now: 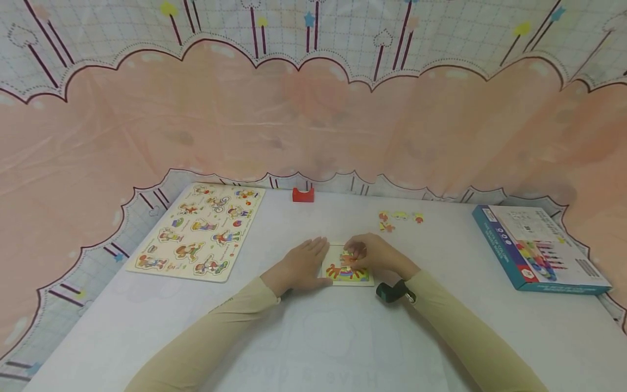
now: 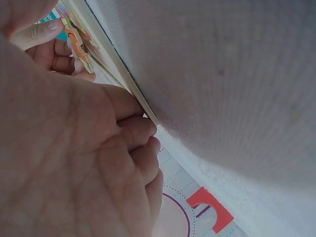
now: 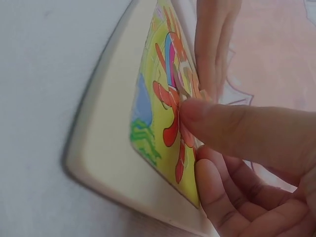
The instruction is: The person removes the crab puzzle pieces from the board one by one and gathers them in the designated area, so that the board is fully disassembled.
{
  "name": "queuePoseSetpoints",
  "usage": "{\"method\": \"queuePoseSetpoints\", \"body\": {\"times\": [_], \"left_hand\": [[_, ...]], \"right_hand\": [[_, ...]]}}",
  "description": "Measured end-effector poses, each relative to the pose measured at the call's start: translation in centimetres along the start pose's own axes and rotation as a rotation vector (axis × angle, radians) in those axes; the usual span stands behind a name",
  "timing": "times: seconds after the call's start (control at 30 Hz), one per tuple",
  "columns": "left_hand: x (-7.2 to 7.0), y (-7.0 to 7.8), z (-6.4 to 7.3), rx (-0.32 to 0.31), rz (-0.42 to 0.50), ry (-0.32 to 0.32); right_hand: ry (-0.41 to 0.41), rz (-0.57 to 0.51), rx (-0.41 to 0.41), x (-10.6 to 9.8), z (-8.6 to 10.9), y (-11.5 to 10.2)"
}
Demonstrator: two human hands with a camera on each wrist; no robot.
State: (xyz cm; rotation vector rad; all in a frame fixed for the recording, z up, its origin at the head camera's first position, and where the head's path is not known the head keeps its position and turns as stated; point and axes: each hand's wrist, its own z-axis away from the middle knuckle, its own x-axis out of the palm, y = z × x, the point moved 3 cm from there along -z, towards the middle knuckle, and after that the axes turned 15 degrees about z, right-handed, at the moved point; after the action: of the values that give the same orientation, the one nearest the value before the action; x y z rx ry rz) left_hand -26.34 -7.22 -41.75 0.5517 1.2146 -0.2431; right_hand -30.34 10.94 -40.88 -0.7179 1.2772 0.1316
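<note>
A small cream puzzle board (image 1: 334, 251) lies in the middle of the table, its lower part filled with a yellow picture of a red-orange animal. My left hand (image 1: 302, 265) rests along the board's left side, fingers extended; in the left wrist view its fingertips touch the board's edge (image 2: 109, 49). Over the board, my right hand (image 1: 376, 253) pinches an orange puzzle piece (image 2: 75, 43) between thumb and fingers. The right wrist view has the thumb (image 3: 197, 112) low over the picture (image 3: 143, 106), covering part of the piece.
Several loose puzzle pieces (image 1: 387, 227) lie behind the right hand. A large board with inset figures (image 1: 191, 231) is at the left, and a teal-edged box (image 1: 558, 256) at the right. A red notched block (image 1: 303, 196) stands near the back edge, before a patterned curtain (image 1: 313, 125).
</note>
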Motion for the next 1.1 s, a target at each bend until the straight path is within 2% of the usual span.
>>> {"method": "queuePoseSetpoints", "body": {"times": [0.37,0.67,0.87,1.1], "left_hand": [[0.1,0.0,0.0,0.009,-0.006,0.006],[0.1,0.0,0.0,0.0,-0.007,0.002],[0.0,0.0,0.1,0.01,0.012,0.005],[-0.1,0.1,0.2,0.022,0.006,0.015]], "right_hand": [[0.042,-0.02,0.005,0.2,0.0,0.7],[0.083,-0.012,0.063,-0.5,0.5,1.5],[0.126,-0.018,0.027,-1.2,1.2,3.3],[0.176,-0.054,0.09,-2.6,2.6,6.1]]}}
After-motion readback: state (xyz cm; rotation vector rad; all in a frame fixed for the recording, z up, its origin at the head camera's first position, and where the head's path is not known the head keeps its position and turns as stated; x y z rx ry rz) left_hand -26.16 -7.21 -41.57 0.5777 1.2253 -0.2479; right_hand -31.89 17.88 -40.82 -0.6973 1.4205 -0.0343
